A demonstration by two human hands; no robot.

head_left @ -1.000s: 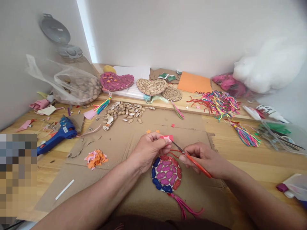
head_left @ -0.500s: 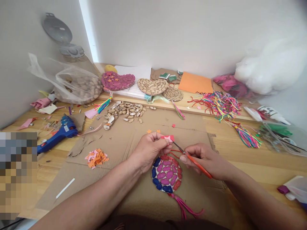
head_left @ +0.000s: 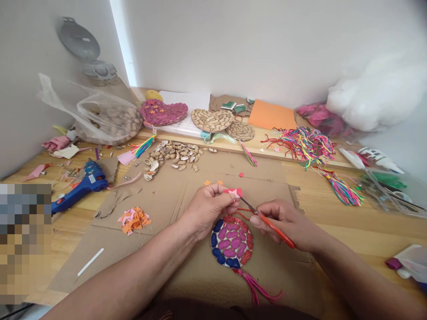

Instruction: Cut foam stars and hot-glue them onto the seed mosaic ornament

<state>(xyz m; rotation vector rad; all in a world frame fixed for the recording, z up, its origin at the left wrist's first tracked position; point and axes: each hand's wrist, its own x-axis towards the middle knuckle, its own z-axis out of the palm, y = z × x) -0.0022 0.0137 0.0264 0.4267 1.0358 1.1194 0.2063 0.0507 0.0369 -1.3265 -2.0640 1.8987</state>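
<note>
Wall and counter: pale wall (head_left: 233, 44) behind a wood-grain counter (head_left: 347, 231); a cardboard sheet (head_left: 267, 186) covers its middle.
Scissors: red-orange handled scissors (head_left: 275, 229), held in the right hand (head_left: 283, 218), fingers closed about the handle; the dark blades point toward the left hand (head_left: 211, 202), tip at the edge of the red piece (head_left: 239, 191).
Cut state: no severed strip shows at the blade tip; red margin shows beside the star points, so trimming there appears incomplete. Blade opening cannot be told.
Left grip: thumb and fingers together, clamped on the red piece and the pink star (head_left: 234, 194).
Pink star: five-pointed by its visible outline, pale, lying over the red piece; partly hidden by the fingertips.
Red piece: small, flat, raised above the cardboard sheet, beyond the peanut disc.
Peanut disc: round, resting on the cardboard sheet just below the hands (head_left: 230, 242); magenta shells at centre, blue at left, red at right, with a pink tassel (head_left: 256, 286) at the near edge and red cord (head_left: 245, 211) at the far edge.
Loose stars: two orange stars (head_left: 207, 182) just beyond the left hand.
Scrap pile: orange and pink offcuts (head_left: 133, 220), left of the hands.
Shell heap: peanut shells (head_left: 175, 155) at the far edge of the cardboard sheet.
</note>
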